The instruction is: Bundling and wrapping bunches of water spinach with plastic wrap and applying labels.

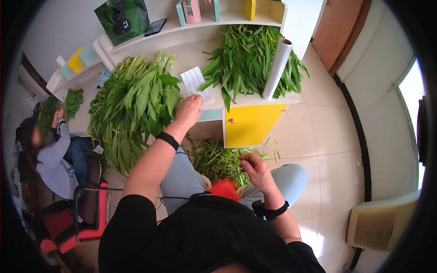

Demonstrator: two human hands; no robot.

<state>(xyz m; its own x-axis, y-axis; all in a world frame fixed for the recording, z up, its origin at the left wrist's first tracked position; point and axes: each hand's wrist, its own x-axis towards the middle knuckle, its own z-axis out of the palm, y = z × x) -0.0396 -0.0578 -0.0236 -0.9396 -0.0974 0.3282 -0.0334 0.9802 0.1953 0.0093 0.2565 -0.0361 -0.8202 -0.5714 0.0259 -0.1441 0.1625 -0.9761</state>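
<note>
My left hand (pixel 189 110) reaches forward to the table, its fingers drawn together at the near edge of a white sheet with rows of small blue print (pixel 194 82). Its fingertips touch the sheet; their exact grip is partly hidden. Over my lap hangs my right hand (pixel 257 172), fingers loosely bent and a little apart, with nothing visible in them. Left of the sheet lies a big heap of long-leaved greens (pixel 136 98), drooping over the table's front edge. A second heap of leafy greens (pixel 248 59) lies to the right, with a roll of clear film (pixel 277 68) standing upright against it.
Loose stems and leaves (pixel 218 159) pile up below the table by a red object (pixel 225 187) between my legs. A yellow cabinet door (pixel 250 125) is under the tabletop. On the back shelf are a green bag (pixel 122 20) and phone (pixel 155 27). Another person (pixel 57 157) sits at left, handling greens.
</note>
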